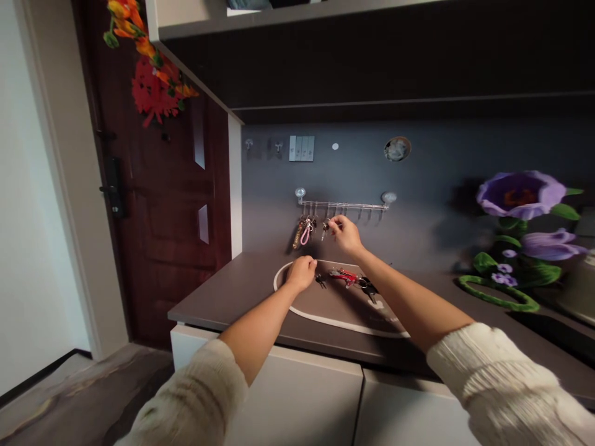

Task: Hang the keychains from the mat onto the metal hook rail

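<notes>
My right hand (346, 234) is raised to the metal hook rail (344, 204) on the grey wall, fingers pinched on a small key (325, 228) hanging at a hook. Left of it hang key bunches with a pink loop (304, 231). My left hand (302, 272) is curled on the oval mat (334, 306) on the counter, closed on a dark set of keys (320, 280) at its fingertips. A red key fob with keys (344, 275) and a black fob (368, 287) lie on the mat between my arms.
The dark counter (223, 297) tops white cabinets (297, 384). A large purple fabric flower with green stems (520, 235) stands at the right. A dark red door (158, 204) with a black lock (113, 189) is at the left. Switches (302, 148) sit above the rail.
</notes>
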Action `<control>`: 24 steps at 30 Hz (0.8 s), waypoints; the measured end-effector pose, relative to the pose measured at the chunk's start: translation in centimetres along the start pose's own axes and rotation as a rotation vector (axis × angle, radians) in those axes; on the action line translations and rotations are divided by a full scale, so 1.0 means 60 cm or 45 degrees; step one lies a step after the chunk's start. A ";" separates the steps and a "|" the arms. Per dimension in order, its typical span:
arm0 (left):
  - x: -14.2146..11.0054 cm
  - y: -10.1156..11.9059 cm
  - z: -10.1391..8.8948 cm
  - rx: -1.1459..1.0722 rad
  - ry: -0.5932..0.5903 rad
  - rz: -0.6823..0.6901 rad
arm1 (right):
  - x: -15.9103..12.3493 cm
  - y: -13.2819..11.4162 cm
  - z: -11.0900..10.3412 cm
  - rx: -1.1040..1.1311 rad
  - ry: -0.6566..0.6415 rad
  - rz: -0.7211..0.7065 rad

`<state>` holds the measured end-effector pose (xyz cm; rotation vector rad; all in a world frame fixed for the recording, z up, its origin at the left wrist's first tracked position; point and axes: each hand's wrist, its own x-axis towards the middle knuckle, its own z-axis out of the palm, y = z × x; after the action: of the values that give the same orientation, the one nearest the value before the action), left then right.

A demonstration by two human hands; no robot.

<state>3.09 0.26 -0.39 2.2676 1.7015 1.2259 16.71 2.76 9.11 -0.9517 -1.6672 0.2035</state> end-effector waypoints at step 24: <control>-0.002 0.008 -0.002 0.086 -0.051 -0.027 | 0.109 0.062 0.046 -0.312 0.189 0.316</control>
<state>3.37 -0.09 -0.17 2.2887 1.7741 1.1286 15.93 10.56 10.82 -1.3276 -1.4569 0.0920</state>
